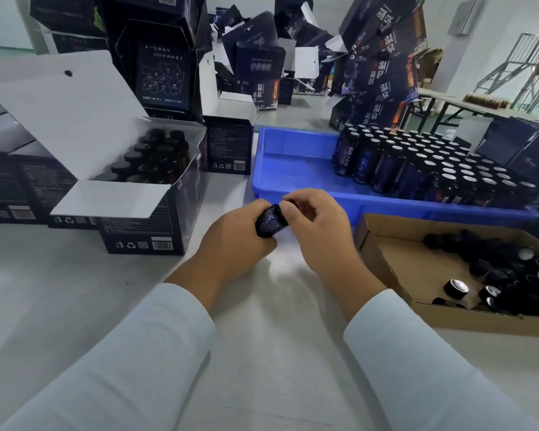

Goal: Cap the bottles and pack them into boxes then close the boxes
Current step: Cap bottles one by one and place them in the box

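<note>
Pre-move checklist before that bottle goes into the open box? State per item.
1. Left hand grips the small dark labelled bottle: ok.
2. Right hand fingers curled at the bottle's top end: ok.
3. Cap fully seated: cannot tell, fingers hide it.
4. Open dark carton with white flaps has flaps up, access free: ok.
5. Free slot among the capped bottles inside: cannot tell.
6. Spare black caps in the brown cardboard tray: ok.
</note>
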